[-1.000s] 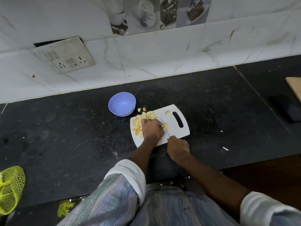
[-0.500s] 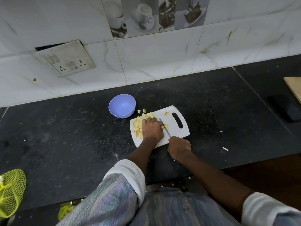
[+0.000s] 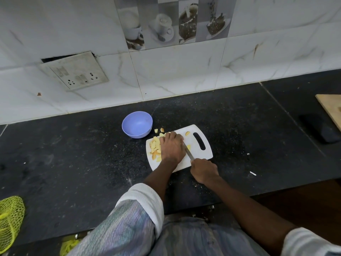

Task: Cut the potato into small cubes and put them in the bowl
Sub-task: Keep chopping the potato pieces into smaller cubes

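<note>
Ok, I'm looking down at a black counter (image 3: 73,154) w/ a white cutting board (image 3: 204,154) roughly centre. Left hand (image 3: 172,147) is palm-down on the board, fingers curled over potato that's mostly hidden under it, so I can't tell how big a chunk is left there. Right hand (image 3: 203,170) sits at the near edge of the board, fingers wrapped tight round the knife (image 3: 188,153) handle; blade runs up and left along the side of the left hand, tip hidden against it. Can't tell if the edge is touching the board.

Cut potato pieces (image 3: 155,147) piled on the left part of the board, just beside the left hand. A couple more lie off the board's far corner on the counter, near the bowl, and one or two sit on the board to the right of the blade, near the handle slot.

Purple bowl (image 3: 137,124) stands upright just beyond the board's far-left corner, no potato in it that I can see.

Far left there's yellow-green netting (image 3: 11,218) at the counter's edge, wooden board (image 3: 332,109) far right, socket plate (image 3: 75,71) on the tiled wall
</note>
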